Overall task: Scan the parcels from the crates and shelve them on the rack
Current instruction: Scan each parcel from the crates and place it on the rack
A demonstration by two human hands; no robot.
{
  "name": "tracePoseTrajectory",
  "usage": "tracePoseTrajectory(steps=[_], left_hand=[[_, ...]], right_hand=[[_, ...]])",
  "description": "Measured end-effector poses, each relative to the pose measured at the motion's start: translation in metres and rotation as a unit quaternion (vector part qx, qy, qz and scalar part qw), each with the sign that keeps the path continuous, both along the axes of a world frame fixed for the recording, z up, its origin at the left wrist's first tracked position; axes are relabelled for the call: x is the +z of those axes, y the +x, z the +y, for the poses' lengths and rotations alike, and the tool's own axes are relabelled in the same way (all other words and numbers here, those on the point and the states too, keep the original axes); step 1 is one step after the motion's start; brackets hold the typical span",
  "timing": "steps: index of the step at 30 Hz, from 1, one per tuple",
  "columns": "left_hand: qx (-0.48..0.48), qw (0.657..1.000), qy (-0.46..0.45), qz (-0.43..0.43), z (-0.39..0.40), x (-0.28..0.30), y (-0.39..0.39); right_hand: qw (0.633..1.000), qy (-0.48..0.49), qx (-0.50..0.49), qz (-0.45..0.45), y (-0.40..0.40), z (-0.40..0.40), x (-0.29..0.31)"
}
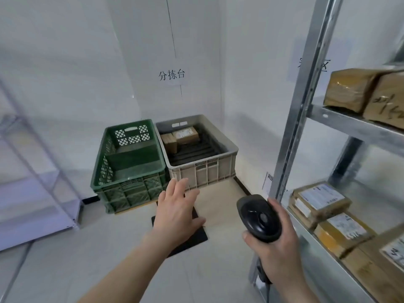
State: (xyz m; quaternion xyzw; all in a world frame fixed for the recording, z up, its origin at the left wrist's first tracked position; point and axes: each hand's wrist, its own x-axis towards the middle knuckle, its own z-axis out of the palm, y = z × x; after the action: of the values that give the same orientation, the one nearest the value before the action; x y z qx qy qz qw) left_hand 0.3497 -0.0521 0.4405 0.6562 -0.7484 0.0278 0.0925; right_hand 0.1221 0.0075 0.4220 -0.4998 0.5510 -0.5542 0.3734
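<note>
Right hand: my right hand (276,243) is nearest, fingers wrapped round the black scanner (260,217), just beside the rack's front upright.
Rack: the metal rack (299,119) rises on my right, already carrying brown parcels on two shelves, several with white labels facing up.
Green crate: the green crate (129,167) sits on the floor against the wall, touching the grey one; I see no parcel in it.
Grey crate: the grey crate (203,154) stands to its right, and the parcels left to do lie at its back corner.
Left hand: my left hand (179,213) is stretched out toward the crates, fingers straight and spread, holding nothing.
Labelled parcel: the labelled parcel (185,134) lies label up, leaning on its neighbour.
Plain parcel: the plain parcel (168,142) rests against the crate's left wall, touching the labelled one.
Handling: both look like small taped cartons, so I judge them light, stiff and a bit slick on the tape; I would grip the labelled one across its short sides, leaving the label clear for the scanner.
</note>
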Motion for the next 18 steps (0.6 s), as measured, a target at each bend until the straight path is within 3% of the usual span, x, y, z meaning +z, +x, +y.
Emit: tracePoseTrajectory(steps=[8,18], left_hand=[[0.049,0.999,-0.008,-0.001,-0.132,0.016,0.018],[0.079,0.997,0.000,-0.006,-0.245,0.025,0.054]], right_hand=[[0.998,-0.004,0.053,-0.013,0.013,-0.153,0.017],[0.997,-0.024,0.069,-0.016,0.025,-0.251,0.029]])
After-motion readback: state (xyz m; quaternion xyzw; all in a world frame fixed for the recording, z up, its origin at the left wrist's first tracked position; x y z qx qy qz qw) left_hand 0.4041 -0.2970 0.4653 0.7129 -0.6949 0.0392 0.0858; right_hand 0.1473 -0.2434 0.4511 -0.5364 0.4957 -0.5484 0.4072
